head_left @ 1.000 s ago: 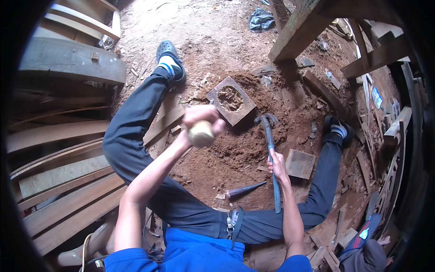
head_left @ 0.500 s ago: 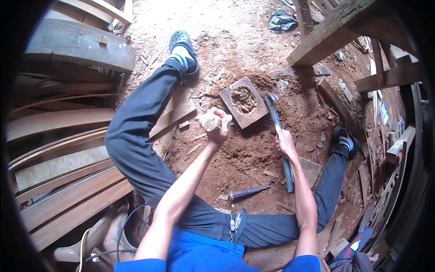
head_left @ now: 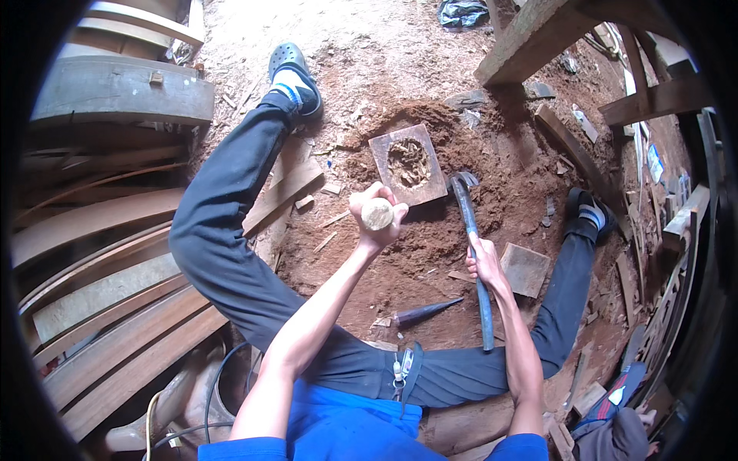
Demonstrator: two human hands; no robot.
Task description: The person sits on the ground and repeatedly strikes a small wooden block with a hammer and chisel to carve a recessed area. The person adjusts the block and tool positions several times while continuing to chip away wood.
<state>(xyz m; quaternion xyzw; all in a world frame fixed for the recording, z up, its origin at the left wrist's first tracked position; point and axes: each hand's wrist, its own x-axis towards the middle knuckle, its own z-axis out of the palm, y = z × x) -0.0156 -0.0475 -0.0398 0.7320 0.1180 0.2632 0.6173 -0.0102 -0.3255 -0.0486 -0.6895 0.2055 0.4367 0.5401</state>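
Note:
My left hand [head_left: 376, 219] is closed around a chisel with a round wooden handle [head_left: 377, 214]. Its butt end faces up, and the hand hides its blade. Just beyond is a square wooden block [head_left: 429, 188] with a rough round hollow full of chips [head_left: 409, 163]; whether the chisel touches it I cannot tell. My right hand [head_left: 484, 260] grips a claw hammer [head_left: 467, 211] midway along its blue handle, the head beside the block's near right corner. A dark pointed tool [head_left: 427, 311] lies on the ground nearer my lap.
Brown wood dust [head_left: 369, 269] and scraps cover the ground between my spread legs. A flat square board [head_left: 525, 270] lies by my right forearm. Planks are stacked at left [head_left: 115, 338]; a timber frame [head_left: 530, 42] stands at far right. Another person's sleeve [head_left: 615, 438] shows at lower right.
My left hand has shifted slightly right, closer to the block, and the chisel's butt now points more directly upward. The hammer has come slightly nearer to me. The view has shifted a little.

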